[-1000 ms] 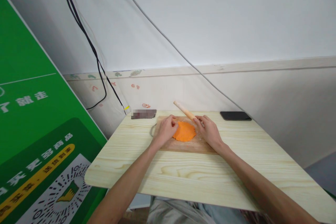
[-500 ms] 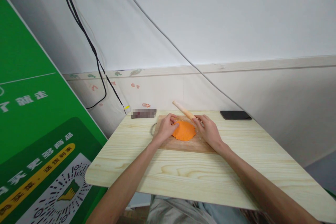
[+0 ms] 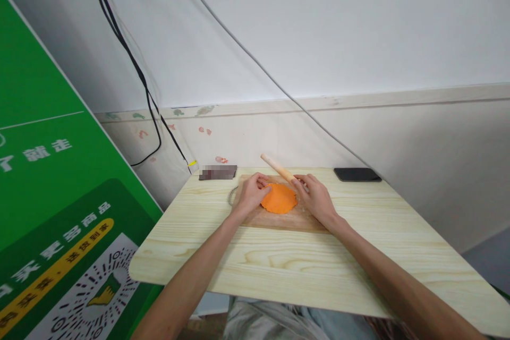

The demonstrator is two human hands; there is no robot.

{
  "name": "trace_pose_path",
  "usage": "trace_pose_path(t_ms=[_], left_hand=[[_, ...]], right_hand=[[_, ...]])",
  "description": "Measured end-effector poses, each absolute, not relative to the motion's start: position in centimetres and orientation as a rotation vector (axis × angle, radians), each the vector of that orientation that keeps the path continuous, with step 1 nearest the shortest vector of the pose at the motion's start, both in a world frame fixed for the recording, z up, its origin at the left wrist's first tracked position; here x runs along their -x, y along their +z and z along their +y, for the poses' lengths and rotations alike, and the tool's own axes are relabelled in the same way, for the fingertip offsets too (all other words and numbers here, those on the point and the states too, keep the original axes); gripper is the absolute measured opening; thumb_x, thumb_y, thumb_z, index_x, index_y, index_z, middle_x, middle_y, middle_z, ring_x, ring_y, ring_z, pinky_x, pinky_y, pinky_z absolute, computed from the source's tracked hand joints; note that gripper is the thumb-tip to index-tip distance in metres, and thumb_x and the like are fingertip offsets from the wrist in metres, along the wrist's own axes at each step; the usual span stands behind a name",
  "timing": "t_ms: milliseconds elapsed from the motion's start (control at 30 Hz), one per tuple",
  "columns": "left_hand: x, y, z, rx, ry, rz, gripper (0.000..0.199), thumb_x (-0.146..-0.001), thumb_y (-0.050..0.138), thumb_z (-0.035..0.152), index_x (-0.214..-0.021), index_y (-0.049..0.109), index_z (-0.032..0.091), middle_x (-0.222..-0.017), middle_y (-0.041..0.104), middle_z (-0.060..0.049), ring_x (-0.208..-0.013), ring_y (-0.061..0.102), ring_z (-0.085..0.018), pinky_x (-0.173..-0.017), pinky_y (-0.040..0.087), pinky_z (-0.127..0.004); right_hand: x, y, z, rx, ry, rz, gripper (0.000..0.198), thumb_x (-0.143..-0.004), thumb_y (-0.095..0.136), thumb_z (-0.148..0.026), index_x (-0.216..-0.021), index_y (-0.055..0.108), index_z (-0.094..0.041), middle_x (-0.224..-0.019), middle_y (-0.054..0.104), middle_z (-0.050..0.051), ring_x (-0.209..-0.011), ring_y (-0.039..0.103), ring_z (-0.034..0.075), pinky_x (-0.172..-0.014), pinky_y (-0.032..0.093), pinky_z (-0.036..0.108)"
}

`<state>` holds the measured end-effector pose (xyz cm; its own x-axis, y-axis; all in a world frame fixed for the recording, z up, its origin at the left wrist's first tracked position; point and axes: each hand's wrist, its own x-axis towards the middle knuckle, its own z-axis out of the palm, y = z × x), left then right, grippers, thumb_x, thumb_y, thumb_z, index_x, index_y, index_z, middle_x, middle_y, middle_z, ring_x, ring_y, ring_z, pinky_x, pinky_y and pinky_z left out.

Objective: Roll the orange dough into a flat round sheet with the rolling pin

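Observation:
A flat, roughly round sheet of orange dough (image 3: 279, 199) lies on a wooden cutting board (image 3: 274, 221). At its left edge, my left hand (image 3: 252, 192) pinches the rim between thumb and fingers. My right hand (image 3: 316, 195) is closed around the near end of a wooden rolling pin (image 3: 278, 167), just right of the dough. The pin slants away to the upper left, its far end beyond the board's back edge. The fingertips of my right hand are partly hidden behind the pin and hand.
The board rests on a pale wood-grain table (image 3: 255, 265). A black phone (image 3: 357, 174) lies at the back right, and a dark flat object (image 3: 218, 172), blurred out, at the back left. A wall stands behind; a green printed panel (image 3: 59, 170) rises on the left.

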<state>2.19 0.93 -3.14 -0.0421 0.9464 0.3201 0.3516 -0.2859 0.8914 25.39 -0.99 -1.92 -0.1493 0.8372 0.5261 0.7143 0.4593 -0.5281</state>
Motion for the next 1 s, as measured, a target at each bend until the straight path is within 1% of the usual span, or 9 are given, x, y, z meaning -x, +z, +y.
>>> trace_pose_path(t_ms=[133,400,700,800,900,1000], left_hand=[[-2.13,-3.32,1.13,-1.633,1.345,1.374,0.029,-0.073,0.077,0.002,-0.097,0.072,0.018,-0.081,0.072,0.001,-0.073,0.067,-0.014,-0.069,0.051,-0.024],[-2.14,-3.34,1.24,-1.594,1.353,1.337,0.025,-0.074,0.08,0.004,-0.094,0.072,0.016,-0.082,0.073,-0.001,-0.073,0.068,-0.013,-0.069,0.052,-0.024],[-2.1,-3.34,1.23,-1.662,1.346,1.406,0.022,-0.075,0.077,0.004,-0.092,0.073,0.017,-0.083,0.074,-0.001,-0.074,0.069,-0.014,-0.071,0.054,-0.024],[-2.18,-3.42,1.13,-1.748,1.315,1.459,0.026,-0.077,0.073,0.003,-0.098,0.076,0.019,-0.088,0.077,-0.002,-0.08,0.071,-0.017,-0.077,0.056,-0.027],[-2.32,-3.49,1.04,-1.742,1.315,1.41,0.029,-0.083,0.069,0.002,-0.105,0.077,0.019,-0.099,0.08,-0.006,-0.089,0.075,-0.02,-0.085,0.059,-0.031],[-2.37,-3.38,1.03,-1.68,1.325,1.344,0.028,-0.086,0.064,0.0,-0.103,0.076,0.019,-0.103,0.081,-0.007,-0.093,0.076,-0.02,-0.09,0.06,-0.033]], right_hand=[[-25.41,-1.94,-0.99,1.296,0.185,-1.9,0.045,-0.109,0.043,-0.053,-0.118,0.076,-0.022,-0.103,0.076,0.012,-0.094,0.069,0.028,-0.085,0.053,0.041],[-25.4,-1.88,-1.08,1.301,0.182,-1.907,0.045,-0.109,0.044,-0.052,-0.118,0.075,-0.022,-0.105,0.076,0.012,-0.095,0.069,0.028,-0.085,0.053,0.04],[-25.48,-2.03,-0.95,1.287,0.184,-1.912,0.045,-0.109,0.044,-0.053,-0.12,0.075,-0.022,-0.107,0.077,0.012,-0.098,0.07,0.029,-0.086,0.054,0.041],[-25.47,-1.99,-0.93,1.293,0.191,-1.913,0.044,-0.108,0.045,-0.052,-0.119,0.075,-0.022,-0.107,0.077,0.012,-0.098,0.07,0.029,-0.087,0.054,0.042],[-25.4,-1.89,-0.94,1.301,0.193,-1.91,0.043,-0.108,0.045,-0.051,-0.119,0.075,-0.021,-0.108,0.077,0.013,-0.096,0.07,0.029,-0.087,0.054,0.042],[-25.32,-1.78,-1.03,1.301,0.199,-1.917,0.043,-0.108,0.045,-0.05,-0.118,0.075,-0.021,-0.107,0.077,0.013,-0.097,0.07,0.029,-0.086,0.053,0.042]])
